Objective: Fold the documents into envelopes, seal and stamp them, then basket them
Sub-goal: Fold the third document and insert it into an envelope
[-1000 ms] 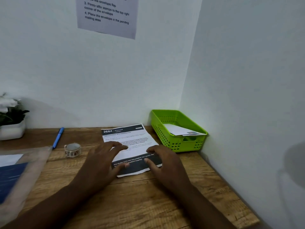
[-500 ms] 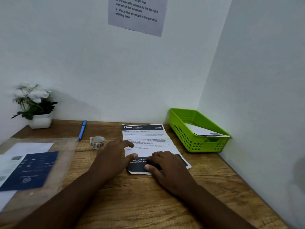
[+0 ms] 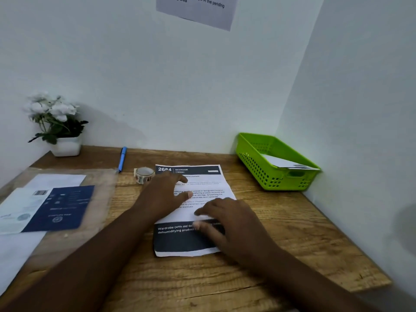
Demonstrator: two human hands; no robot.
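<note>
Wooden desk (image 3: 292, 221): both hands' straight fingers (image 3: 180, 183) press flat the document (image 3: 202, 176) headed "2684 BEDROOM".

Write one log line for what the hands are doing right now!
step: folding | left hand: flat on document | right hand: pressing bottom fold | basket: one envelope inside

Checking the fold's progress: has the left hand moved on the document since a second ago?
Yes. The left hand has slid up the document, away from its black bottom band toward the header.
</note>
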